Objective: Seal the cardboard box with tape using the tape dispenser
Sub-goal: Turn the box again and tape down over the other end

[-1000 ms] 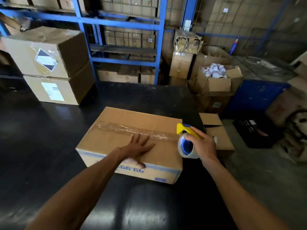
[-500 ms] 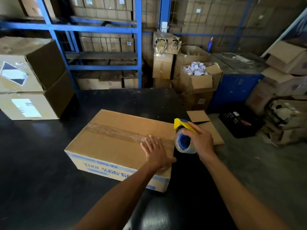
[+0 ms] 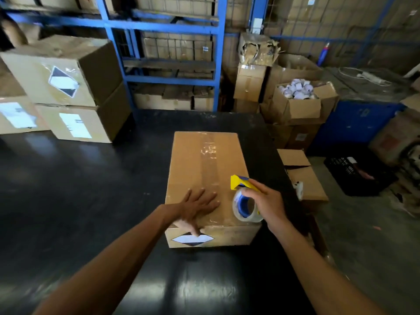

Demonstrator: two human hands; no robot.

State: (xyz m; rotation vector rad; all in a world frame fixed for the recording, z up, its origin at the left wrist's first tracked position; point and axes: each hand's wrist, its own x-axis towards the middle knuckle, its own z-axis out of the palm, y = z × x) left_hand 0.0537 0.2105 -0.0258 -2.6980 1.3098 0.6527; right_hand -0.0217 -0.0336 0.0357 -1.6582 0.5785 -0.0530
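A closed cardboard box (image 3: 193, 160) lies on the black table (image 3: 79, 189), its short end toward me. A strip of clear tape (image 3: 210, 160) runs along its top seam. My left hand (image 3: 198, 206) presses flat on the box's near left top, fingers spread, with the thumb over the near edge. My right hand (image 3: 264, 201) grips the yellow and blue tape dispenser (image 3: 244, 198), whose clear roll hovers over the box's near right corner.
Two stacked cardboard boxes (image 3: 75, 92) sit at the table's far left. Blue shelving (image 3: 172, 53) stands behind. To the right are an open box of white rolls (image 3: 297, 98), a small open box (image 3: 302, 176) by the table edge and a black crate (image 3: 356, 176).
The box has been turned about a quarter turn, so its short end now faces me. My left hand stayed on its top. The dispenser moved from beside the box to over its near right corner.
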